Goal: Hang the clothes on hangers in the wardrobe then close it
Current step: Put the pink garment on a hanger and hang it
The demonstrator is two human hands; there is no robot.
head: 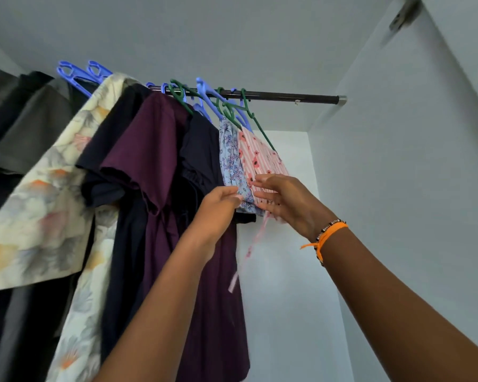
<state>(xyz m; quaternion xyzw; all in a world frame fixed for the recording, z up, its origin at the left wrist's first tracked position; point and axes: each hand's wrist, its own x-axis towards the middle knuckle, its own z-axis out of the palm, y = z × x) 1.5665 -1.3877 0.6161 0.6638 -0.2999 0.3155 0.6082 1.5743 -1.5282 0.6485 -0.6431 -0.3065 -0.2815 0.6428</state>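
Clothes are all up on the rail [287, 95] inside the wardrobe [398, 161], each on a plastic hanger. From the left there's some dark stuff, a cream floral piece [47, 205], a navy top [113, 133], a purple shirt [155, 150], another dark item, then the two little ones at the right end: blue floral shorts [229, 158] and pink striped shorts [262, 161]. The pink pair sits on a green hanger [249, 111], with blue hangers [207, 92] just beside it.

Both my hands are up at the bottom edges of those two small pieces, close together. My left hand [218, 208] has its fingers reaching onto the hem of the blue floral shorts, looks like a light pinch, but it's a bit blurry so I can't really tell. My right hand [284, 199] has fingers spread and fairly straight, touching the pink striped shorts. A pink drawstring [249, 249] dangles below. Orange band [329, 235] on my right wrist.
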